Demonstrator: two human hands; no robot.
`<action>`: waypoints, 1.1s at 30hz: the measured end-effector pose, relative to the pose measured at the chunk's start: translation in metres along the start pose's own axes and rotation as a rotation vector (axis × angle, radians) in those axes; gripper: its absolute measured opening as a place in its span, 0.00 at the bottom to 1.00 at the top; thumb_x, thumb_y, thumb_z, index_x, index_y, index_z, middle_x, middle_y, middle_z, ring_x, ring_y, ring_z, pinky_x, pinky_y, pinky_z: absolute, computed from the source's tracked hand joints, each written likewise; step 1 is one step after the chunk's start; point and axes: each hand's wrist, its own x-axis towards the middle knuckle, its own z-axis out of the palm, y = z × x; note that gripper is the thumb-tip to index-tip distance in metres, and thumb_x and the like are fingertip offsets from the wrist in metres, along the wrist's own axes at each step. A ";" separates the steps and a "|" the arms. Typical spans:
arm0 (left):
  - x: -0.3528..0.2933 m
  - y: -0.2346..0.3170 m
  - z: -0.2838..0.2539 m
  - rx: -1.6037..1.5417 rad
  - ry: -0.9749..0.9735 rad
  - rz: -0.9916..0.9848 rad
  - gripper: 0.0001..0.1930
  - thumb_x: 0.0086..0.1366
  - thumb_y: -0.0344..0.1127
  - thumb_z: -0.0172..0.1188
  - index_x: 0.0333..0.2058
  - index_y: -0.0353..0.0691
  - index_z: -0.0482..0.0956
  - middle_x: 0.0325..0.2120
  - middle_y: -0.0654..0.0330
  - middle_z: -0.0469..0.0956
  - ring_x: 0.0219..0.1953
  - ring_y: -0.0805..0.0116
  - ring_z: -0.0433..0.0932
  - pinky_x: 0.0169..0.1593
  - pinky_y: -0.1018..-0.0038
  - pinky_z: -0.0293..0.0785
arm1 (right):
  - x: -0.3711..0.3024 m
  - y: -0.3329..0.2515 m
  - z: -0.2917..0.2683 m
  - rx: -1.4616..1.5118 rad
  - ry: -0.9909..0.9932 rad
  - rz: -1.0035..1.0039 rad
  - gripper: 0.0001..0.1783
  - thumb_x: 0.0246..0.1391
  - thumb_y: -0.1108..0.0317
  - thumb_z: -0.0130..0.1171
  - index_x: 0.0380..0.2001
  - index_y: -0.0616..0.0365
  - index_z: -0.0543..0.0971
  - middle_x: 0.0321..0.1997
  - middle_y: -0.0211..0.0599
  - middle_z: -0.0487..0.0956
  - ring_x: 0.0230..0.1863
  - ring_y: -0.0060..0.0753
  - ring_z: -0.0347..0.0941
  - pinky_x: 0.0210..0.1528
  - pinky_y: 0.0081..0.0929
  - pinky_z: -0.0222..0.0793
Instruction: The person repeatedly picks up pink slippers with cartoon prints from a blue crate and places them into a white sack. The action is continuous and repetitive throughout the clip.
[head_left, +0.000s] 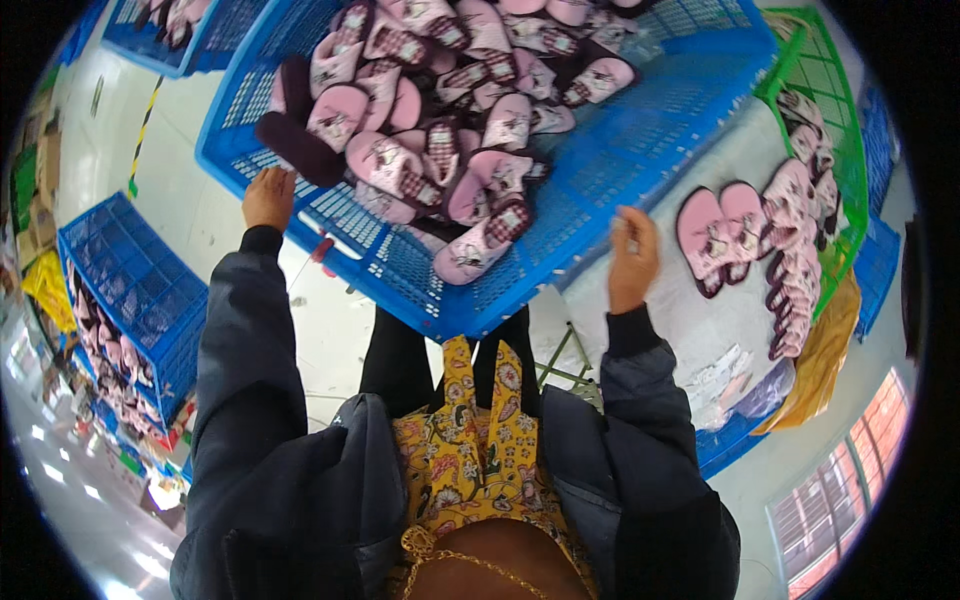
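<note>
A large blue plastic basket (670, 150) stands before me, holding a heap of pink slippers (385, 165) with dark soles and checked linings. At its left rim, my left hand (268, 200) is closed over the edge, close to a slipper showing its dark sole (300, 148). By the right rim is my right hand (633, 262), fingers loosely bent and apart, nothing seen in them. Whether its fingertips touch the rim I cannot tell. On a pale worktop (640, 330) at the right lies a pair of pink slippers (718, 232).
A row of slippers (795, 280) lines the worktop beside a green basket (845, 130) holding more. Another blue basket (140, 290) stands at the left, with slippers next to it. A further blue basket (215, 45) is at the far left. Brown wrapping (825, 350) hangs at the worktop's right end.
</note>
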 end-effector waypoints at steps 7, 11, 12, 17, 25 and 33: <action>-0.004 0.004 0.010 0.066 0.058 -0.005 0.11 0.60 0.44 0.59 0.26 0.44 0.80 0.26 0.60 0.79 0.32 0.59 0.78 0.39 0.65 0.68 | -0.027 0.006 0.253 0.210 -0.695 0.100 0.17 0.52 0.64 0.62 0.42 0.61 0.76 0.34 0.43 0.81 0.38 0.37 0.79 0.39 0.32 0.73; -0.007 0.002 0.005 -0.008 0.135 -0.019 0.10 0.59 0.43 0.60 0.25 0.44 0.80 0.25 0.62 0.79 0.31 0.61 0.77 0.37 0.65 0.66 | -0.044 0.024 0.348 0.197 -0.588 0.398 0.34 0.49 0.58 0.66 0.52 0.70 0.67 0.39 0.48 0.80 0.42 0.42 0.77 0.44 0.33 0.71; -0.006 0.002 0.004 -0.014 0.086 -0.024 0.10 0.58 0.42 0.61 0.24 0.44 0.79 0.24 0.62 0.78 0.30 0.61 0.76 0.37 0.65 0.66 | -0.047 0.025 0.363 0.198 -0.532 0.436 0.40 0.47 0.56 0.68 0.54 0.73 0.64 0.48 0.55 0.75 0.47 0.43 0.74 0.47 0.32 0.69; -0.007 -0.004 0.007 -0.084 0.125 -0.022 0.09 0.57 0.41 0.62 0.24 0.44 0.79 0.24 0.62 0.77 0.31 0.61 0.75 0.37 0.65 0.65 | -0.048 0.031 0.400 0.408 -0.271 0.778 0.33 0.53 0.61 0.64 0.56 0.68 0.65 0.51 0.49 0.73 0.49 0.40 0.71 0.49 0.33 0.67; -0.003 -0.004 0.003 -0.087 0.059 -0.007 0.07 0.58 0.39 0.62 0.28 0.43 0.80 0.26 0.61 0.78 0.32 0.63 0.76 0.37 0.68 0.64 | -0.054 -0.009 0.383 0.679 -0.040 0.793 0.13 0.52 0.71 0.62 0.41 0.60 0.74 0.36 0.33 0.76 0.35 0.27 0.73 0.36 0.25 0.70; 0.058 -0.018 0.037 -0.204 0.022 0.082 0.15 0.56 0.35 0.59 0.42 0.38 0.75 0.40 0.51 0.74 0.44 0.50 0.74 0.47 0.61 0.72 | -0.060 -0.014 0.361 0.907 -0.066 0.938 0.12 0.57 0.69 0.58 0.43 0.55 0.73 0.35 0.30 0.76 0.26 0.25 0.72 0.23 0.22 0.67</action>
